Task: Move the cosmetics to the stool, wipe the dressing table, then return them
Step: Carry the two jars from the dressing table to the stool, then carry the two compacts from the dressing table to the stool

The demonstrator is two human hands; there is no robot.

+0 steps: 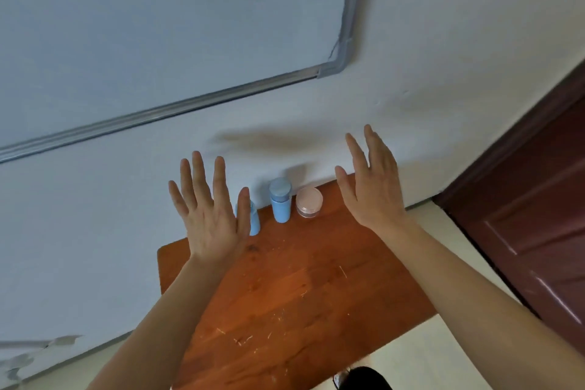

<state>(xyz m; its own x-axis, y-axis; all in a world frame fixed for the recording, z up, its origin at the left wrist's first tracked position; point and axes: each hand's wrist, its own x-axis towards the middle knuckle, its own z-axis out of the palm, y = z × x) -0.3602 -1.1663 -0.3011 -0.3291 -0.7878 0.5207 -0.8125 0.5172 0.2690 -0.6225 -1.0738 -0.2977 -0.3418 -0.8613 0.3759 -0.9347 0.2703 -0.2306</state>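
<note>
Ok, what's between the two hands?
Head view: a tall blue bottle and a pink jar stand on the table between the left hand and right hand; a second blue bottle partly behind the left hand.

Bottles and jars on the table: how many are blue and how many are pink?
Blue: 2, the middle bottle and the left bottle, which is partly behind the left hand.
Pink: 1, the jar.
Total: 3.
</note>
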